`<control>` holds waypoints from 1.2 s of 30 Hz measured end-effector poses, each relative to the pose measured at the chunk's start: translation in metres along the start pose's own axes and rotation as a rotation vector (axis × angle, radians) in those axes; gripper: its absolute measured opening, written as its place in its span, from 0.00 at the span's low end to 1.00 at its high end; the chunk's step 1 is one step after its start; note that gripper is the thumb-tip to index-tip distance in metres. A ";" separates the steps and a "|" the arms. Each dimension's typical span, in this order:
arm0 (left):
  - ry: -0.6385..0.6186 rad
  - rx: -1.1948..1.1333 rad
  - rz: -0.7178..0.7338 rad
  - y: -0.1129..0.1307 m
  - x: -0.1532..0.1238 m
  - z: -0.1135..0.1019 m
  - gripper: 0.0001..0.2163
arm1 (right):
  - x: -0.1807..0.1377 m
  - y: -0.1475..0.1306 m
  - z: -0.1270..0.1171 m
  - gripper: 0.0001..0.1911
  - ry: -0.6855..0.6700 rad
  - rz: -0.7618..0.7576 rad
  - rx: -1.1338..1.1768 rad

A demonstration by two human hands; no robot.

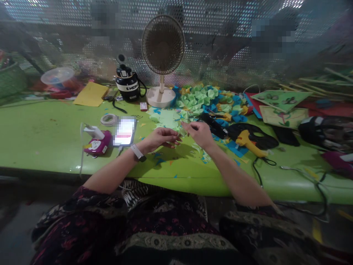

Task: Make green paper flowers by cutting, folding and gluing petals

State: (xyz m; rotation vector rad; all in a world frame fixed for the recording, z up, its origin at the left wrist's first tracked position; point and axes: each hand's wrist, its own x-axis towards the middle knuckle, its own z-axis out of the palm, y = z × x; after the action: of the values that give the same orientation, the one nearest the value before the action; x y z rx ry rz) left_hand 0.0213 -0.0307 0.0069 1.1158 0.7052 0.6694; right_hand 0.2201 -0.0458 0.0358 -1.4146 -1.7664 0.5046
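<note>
A small piece of light green paper (182,132) is pinched between my two hands, above the front middle of the table. My left hand (162,139) comes in from the left with a wristwatch on the wrist, its fingertips closed on the paper's left side. From the right, my right hand (199,133) grips the piece with bent fingers and thumb; its exact folds are too small to make out. Just behind lie flat light green paper pieces (168,118) and a heap of folded green paper shapes (201,96), mixed with blue and yellow ones.
A desk fan (162,48) and a black bottle (128,84) stand at the back. Left are a lit phone (125,131), tape roll (109,119) and purple power block (98,142). A yellow glue gun (249,142) with its cord lies right. Paper scraps litter the green table (49,136).
</note>
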 end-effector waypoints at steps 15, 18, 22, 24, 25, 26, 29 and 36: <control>0.072 0.002 0.049 0.002 0.000 0.000 0.12 | 0.003 0.004 -0.002 0.32 0.090 0.034 -0.002; 0.096 0.009 0.077 0.002 0.000 -0.002 0.12 | 0.007 0.011 -0.003 0.33 0.045 0.062 -0.026; 0.180 -0.019 0.157 0.003 0.002 -0.008 0.11 | 0.013 0.022 -0.004 0.35 -0.086 0.115 -0.077; 0.226 -0.043 0.196 0.005 0.002 -0.010 0.12 | 0.014 0.023 -0.005 0.34 -0.078 0.128 -0.093; 0.246 -0.050 0.211 0.006 0.002 -0.010 0.12 | 0.013 0.021 -0.005 0.33 -0.032 0.123 -0.082; 0.259 -0.052 0.221 0.007 0.002 -0.010 0.12 | 0.012 0.018 -0.006 0.32 0.035 0.109 -0.055; 0.255 -0.045 0.229 0.008 0.002 -0.009 0.13 | 0.005 0.007 -0.006 0.29 0.147 0.007 0.057; 0.223 0.007 0.222 0.005 0.002 -0.007 0.13 | -0.002 0.001 0.006 0.29 -0.129 -0.191 -0.050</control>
State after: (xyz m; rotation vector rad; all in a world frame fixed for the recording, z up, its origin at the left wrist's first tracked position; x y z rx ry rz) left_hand 0.0166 -0.0234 0.0090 1.1468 0.7792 0.9919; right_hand 0.2166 -0.0464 0.0308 -1.2539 -2.0063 0.4606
